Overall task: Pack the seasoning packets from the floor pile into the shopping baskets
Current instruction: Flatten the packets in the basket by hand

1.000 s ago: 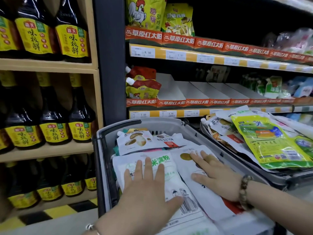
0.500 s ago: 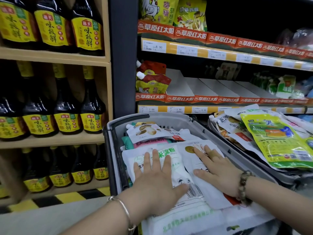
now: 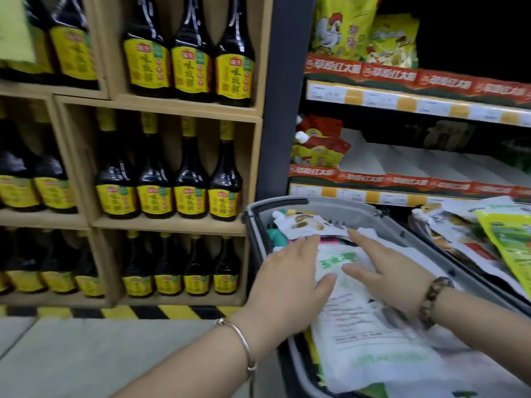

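Left hand (image 3: 290, 280), right hand (image 3: 393, 280) slid forward; packets (image 3: 362, 343) fill basket (image 3: 330, 201).

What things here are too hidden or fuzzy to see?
Head view: lower packets in the grey basket, buried under the white packet, left hand and right hand.
Head view: the yellow-green packet, cut off by the right edge.
Head view: shelf price tags, blurred unreadable.

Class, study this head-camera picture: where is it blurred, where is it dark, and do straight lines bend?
Head view: motion blur smears the soy sauce bottles and the white packet under the left hand and right hand; the upper-right shelf recess is almost black; highlights streak the bottle necks.
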Demonstrator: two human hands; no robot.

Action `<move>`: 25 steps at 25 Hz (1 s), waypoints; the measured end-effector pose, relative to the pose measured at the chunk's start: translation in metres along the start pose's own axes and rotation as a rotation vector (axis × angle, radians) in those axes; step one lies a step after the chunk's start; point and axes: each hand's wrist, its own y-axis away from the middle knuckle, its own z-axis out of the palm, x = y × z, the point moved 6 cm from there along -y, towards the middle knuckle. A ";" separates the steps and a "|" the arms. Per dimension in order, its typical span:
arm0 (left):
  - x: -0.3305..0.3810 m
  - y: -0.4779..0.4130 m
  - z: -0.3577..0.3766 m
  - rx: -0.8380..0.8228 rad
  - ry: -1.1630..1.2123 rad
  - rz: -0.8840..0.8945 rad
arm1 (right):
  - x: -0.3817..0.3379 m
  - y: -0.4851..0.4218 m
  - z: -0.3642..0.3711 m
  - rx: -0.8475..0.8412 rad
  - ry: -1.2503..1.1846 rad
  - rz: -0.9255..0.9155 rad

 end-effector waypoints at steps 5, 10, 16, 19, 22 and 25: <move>-0.101 0.064 -0.093 0.272 0.077 -0.213 | -0.130 -0.046 0.013 -0.015 0.168 -0.317; -0.214 0.177 -0.158 0.253 -0.106 -0.491 | -0.280 -0.063 0.067 -0.097 0.269 -0.531; -0.335 0.338 -0.220 0.216 -0.169 -0.837 | -0.467 -0.039 0.157 -0.215 0.340 -0.677; -0.382 0.416 -0.231 0.169 -0.208 -1.004 | -0.555 -0.024 0.198 -0.253 0.321 -0.753; -0.417 0.484 -0.241 0.261 -0.136 -1.199 | -0.636 -0.004 0.239 -0.311 0.324 -0.809; -0.440 0.535 -0.226 0.325 -0.048 -1.367 | -0.696 0.008 0.278 -0.376 0.351 -0.853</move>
